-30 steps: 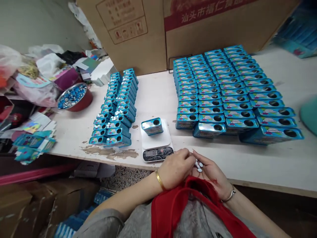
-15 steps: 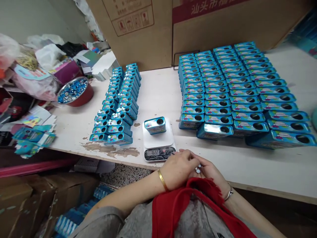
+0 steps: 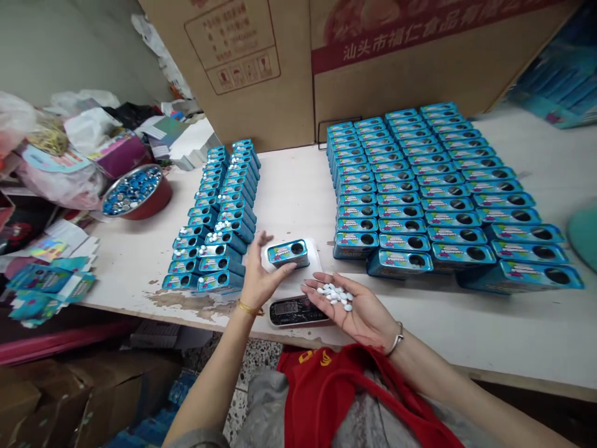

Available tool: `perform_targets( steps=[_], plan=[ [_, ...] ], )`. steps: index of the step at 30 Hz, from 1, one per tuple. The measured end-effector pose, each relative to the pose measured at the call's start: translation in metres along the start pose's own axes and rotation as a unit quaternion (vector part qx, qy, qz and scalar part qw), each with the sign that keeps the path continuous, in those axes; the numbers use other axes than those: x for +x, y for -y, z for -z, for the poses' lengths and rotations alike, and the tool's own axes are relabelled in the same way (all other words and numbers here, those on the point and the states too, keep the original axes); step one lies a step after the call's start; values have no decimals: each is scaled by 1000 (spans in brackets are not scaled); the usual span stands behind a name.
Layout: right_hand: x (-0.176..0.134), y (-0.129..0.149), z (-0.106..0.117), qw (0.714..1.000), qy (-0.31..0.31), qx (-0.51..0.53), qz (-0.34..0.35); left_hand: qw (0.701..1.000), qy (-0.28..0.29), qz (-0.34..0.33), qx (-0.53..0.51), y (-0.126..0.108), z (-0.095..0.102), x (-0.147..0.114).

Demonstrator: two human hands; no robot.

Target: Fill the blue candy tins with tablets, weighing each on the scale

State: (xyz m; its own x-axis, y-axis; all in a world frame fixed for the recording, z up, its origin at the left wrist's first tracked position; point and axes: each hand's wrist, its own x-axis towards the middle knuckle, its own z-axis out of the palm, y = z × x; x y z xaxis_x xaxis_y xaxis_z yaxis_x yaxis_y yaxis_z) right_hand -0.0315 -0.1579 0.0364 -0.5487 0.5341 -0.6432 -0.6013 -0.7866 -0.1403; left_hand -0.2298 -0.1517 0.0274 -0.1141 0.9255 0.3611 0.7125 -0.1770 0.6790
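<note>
Tin (image 3: 286, 251), one, on one scale (image 3: 295, 312), left fingers (image 3: 280, 274) spread, empty, right fingers (image 3: 317, 298) outstretched, bearing over ten tablets (image 3: 334, 293)

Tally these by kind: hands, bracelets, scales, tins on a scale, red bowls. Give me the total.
Hands: 2 (left hand, right hand)
Bracelets: 2 (gold bracelet, silver bracelet)
Scale: 1
Tin on the scale: 1
Red bowl: 1
Total: 7
</note>
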Motion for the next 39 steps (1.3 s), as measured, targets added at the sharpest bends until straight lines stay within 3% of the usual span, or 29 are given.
perform_targets(
  steps=[2, 4, 7, 9, 16, 23, 31, 35, 39],
  plan=[
    [7, -1, -7, 1000, -7, 2, 10, 998, 45, -28, -18, 7, -4, -1],
    [12, -1, -10, 999, -12, 25, 32, 992, 52, -107, 38, 1, -5, -4],
    [17, 1, -10, 996, 0, 66, 64, 951, 42, -256, 171, -16, 1, -6],
    [19, 2, -10, 995, 7, 76, 67, 923, 41, -319, 211, -26, 6, -4],
    [24, 0, -12, 996, 22, 78, 46, 903, -16, -355, 243, -32, 11, -6],
    [24, 0, -12, 995, 15, 91, 48, 923, 14, -313, 224, -13, 3, -13],
    [18, 3, -12, 995, 5, 91, 50, 947, -23, -269, 175, -14, 4, -11],
    [14, 4, -3, 996, -24, 67, 47, 989, -9, -125, 83, -1, 0, -7],
    [8, 7, 7, 997, -46, 49, 41, 1000, 9, 9, -15, 19, -10, -6]
  ],
)
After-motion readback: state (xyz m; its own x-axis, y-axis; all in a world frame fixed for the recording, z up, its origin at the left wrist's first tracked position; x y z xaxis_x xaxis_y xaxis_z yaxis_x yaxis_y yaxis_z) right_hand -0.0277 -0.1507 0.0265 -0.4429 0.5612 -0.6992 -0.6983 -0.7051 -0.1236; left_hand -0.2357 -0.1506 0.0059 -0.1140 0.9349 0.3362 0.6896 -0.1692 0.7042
